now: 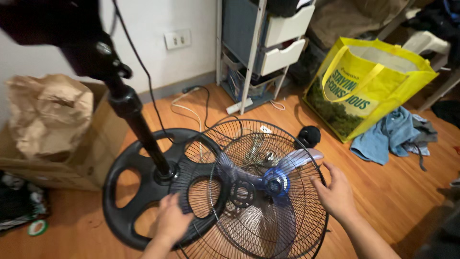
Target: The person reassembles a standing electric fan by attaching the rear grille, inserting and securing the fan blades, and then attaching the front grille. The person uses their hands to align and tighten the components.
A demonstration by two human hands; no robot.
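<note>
On the wooden floor (397, 192) in front of you lies a round black wire fan grille (268, 192), flat on its back, with translucent blue fan blades (282, 175) resting inside it. Lying flat keeps the grille from rolling and lets you reach its rim from both sides. Your left hand (171, 221) is at the grille's near-left edge, where the wires overlap the stand's base; it is blurred, the fingers look loosely spread over the wires, and I cannot tell whether they actually grip. Your right hand (335, 194) rests on the right rim, fingers curled lightly against the outer wire, open rather than clenched. Together the two hands bracket the grille, which suits steadying or turning a wide, light hoop.

Just left of the grille, partly under it, stands the fan stand (136, 122): a black pole rising from a round base (129, 201) with large cut-outs, upright and out of your hands. A small black cap (309, 135) sits on the floor just beyond the grille.

The room around you is cluttered. A cardboard box (91, 158) with crumpled brown paper (48, 112) stands at the left, a white drawer unit (268, 43) against the far wall, and a yellow shopping bag (364, 81) at the far right with a blue cloth (390, 136) heaped beside it. Cables (201, 103) trail from the far wall across the floor.
</note>
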